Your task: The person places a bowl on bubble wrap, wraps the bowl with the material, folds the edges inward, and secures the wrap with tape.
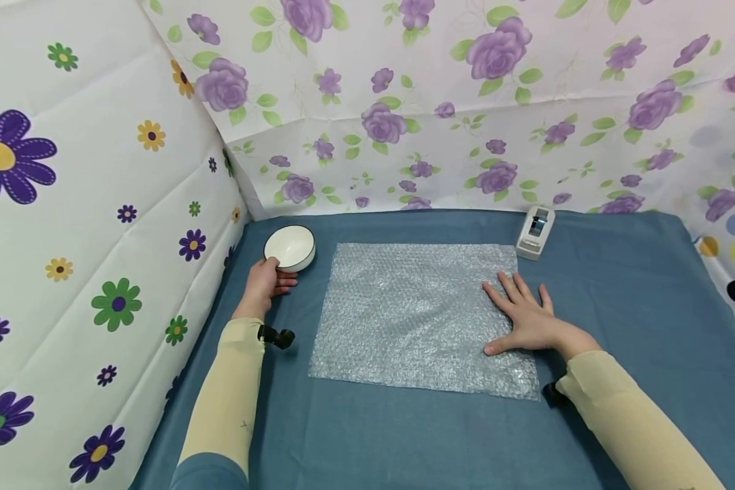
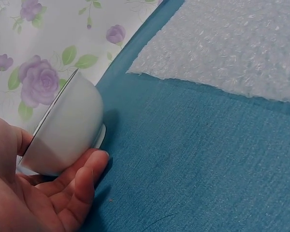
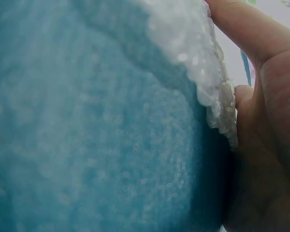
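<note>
Hands well apart, one on each side of a rectangular sheet of clear bubble wrap (image 1: 404,320) that lies flat on the blue cloth-covered desk (image 1: 404,435). We record the left hand (image 1: 268,282) gripping a small white round bowl with a dark rim line (image 1: 290,247) beyond the sheet's far left corner: thumb over the lip, fingers curled under the outer wall. We judge that this grip suits a smooth, curved wall, which offers little else to pinch than its edge. We cannot tell whether the foot ring bears on the cloth.

The right hand (image 1: 527,318) is spread palm down across the sheet's right edge, thumb and nearer fingers over the wrap, the outermost beyond it. We take the splayed pose as a way to steady so light a sheet; how hard it presses, we cannot tell.

Materials: the bowl is glossy, probably ceramic or enamel, with a raised foot. The wrap is glinting, pebbled and slightly uneven at its edges. The cloth looks matt and finely woven. Just beside the sheet's far right corner, we note an oblong white object, seemingly a tape dispenser (image 1: 535,235).
</note>
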{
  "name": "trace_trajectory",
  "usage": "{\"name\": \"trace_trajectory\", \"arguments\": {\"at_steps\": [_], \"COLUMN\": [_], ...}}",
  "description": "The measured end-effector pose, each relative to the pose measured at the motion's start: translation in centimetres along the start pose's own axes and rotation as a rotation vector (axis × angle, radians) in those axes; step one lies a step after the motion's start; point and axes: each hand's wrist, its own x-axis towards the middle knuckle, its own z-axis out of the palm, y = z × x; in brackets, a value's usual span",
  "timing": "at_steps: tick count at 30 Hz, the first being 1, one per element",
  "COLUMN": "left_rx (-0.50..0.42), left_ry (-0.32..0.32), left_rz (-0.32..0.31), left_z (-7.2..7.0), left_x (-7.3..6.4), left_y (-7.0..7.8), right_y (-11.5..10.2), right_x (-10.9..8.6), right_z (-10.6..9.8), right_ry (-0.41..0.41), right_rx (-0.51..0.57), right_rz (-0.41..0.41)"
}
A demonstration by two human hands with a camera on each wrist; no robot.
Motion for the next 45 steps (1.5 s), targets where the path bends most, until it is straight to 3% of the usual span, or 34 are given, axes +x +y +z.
{"name": "trace_trajectory", "arguments": {"at_steps": [18,25,45], "left_rx": [-0.010,-0.006,0.052], "left_ry": [0.018,-0.006,-0.155], "left_rz": [0.028,0.054,0.179], "left_z": [0.0,1.3,5.0], "left_x": [-0.2,-1.1,-3.9], "left_y": [0.0,0.3,1.0], "right_y": [0.4,0.5,0.3], "right_x": [0.3,0.4,0.3], "right_z": [0.3,0.3,0.4], "right_ry": [0.007,0.006,0.005], "right_rx": [-0.015,-0.019,-0.012], "right_rz": [0.010,0.009,0.012]}}
